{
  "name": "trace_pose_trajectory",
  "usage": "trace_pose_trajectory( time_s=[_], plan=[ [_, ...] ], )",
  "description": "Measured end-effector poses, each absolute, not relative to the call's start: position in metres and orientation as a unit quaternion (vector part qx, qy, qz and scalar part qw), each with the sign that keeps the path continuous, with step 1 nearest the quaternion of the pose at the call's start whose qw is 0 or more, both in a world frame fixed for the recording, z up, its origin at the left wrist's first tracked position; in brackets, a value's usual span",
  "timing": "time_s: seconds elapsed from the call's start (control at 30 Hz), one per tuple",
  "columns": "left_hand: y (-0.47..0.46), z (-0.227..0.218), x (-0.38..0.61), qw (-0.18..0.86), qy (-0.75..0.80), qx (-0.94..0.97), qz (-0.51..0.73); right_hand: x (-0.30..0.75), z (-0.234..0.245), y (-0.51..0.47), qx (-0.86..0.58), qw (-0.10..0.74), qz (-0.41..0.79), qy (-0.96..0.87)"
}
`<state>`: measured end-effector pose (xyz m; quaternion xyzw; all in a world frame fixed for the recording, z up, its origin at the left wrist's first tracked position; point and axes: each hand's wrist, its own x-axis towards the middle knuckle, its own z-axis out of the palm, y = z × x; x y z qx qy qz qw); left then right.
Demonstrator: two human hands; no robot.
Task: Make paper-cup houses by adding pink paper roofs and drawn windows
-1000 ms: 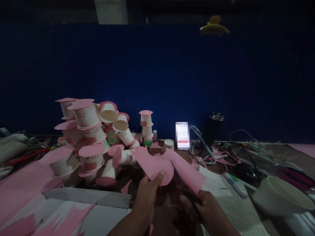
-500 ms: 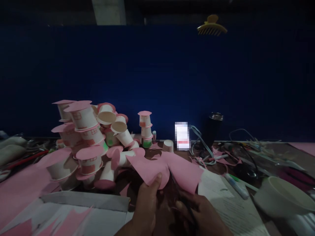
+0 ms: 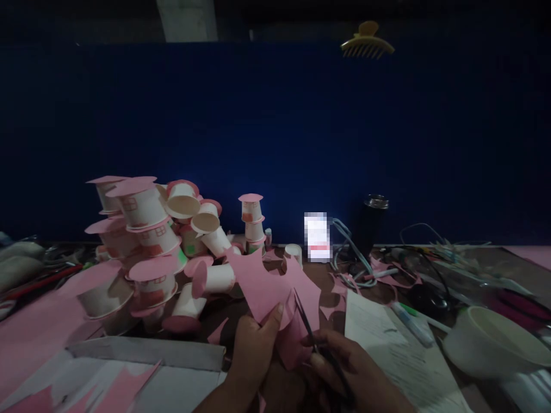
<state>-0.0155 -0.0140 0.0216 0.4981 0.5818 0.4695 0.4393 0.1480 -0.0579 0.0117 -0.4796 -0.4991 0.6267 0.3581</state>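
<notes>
My left hand [image 3: 253, 355] pinches a sheet of pink paper [image 3: 269, 287] between thumb and fingers, low in the middle of the view. My right hand [image 3: 348, 376] is closed on dark scissors [image 3: 312, 332], whose blades are in the pink paper just right of my left thumb. The paper stands tilted up between both hands, with scalloped cut edges. Behind and to the left lies a heap of white paper cups with pink round lids [image 3: 150, 241].
A white bowl [image 3: 491, 344] sits at the right, with a printed sheet [image 3: 387, 350] and a marker [image 3: 411, 324] beside it. A dark tumbler [image 3: 372, 226] and cables [image 3: 353, 252] stand at the back. A flat carton with pink scraps [image 3: 129, 373] lies at lower left. A blue wall runs behind.
The pink paper has turned and folded more upright between my hands, and a small pink offcut now lies on the table to its right. The scissors have advanced into the sheet.
</notes>
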Motion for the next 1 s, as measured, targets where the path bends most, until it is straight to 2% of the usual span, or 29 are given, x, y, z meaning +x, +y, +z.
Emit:
trace_pose_trajectory(
  time_s=[0.2, 0.5, 0.7, 1.0],
  plan=[
    [-0.016, 0.018, -0.012, 0.523, 0.530, 0.443, 0.499, 0.153, 0.015, -0.056, -0.461, 0.384, 0.629, -0.494],
    [-0.014, 0.006, -0.009, 0.679, 0.436, 0.325, 0.494, 0.159, 0.010, -0.054, -0.476, 0.395, 0.564, -0.547],
    [-0.018, 0.009, -0.006, 0.712, 0.407, 0.295, 0.491, 0.155, 0.014, -0.056, -0.498, 0.396, 0.526, -0.564],
    [-0.020, 0.009, -0.004, 0.724, 0.422, 0.273, 0.473, 0.155, 0.017, -0.055, -0.518, 0.393, 0.533, -0.542]
  ],
)
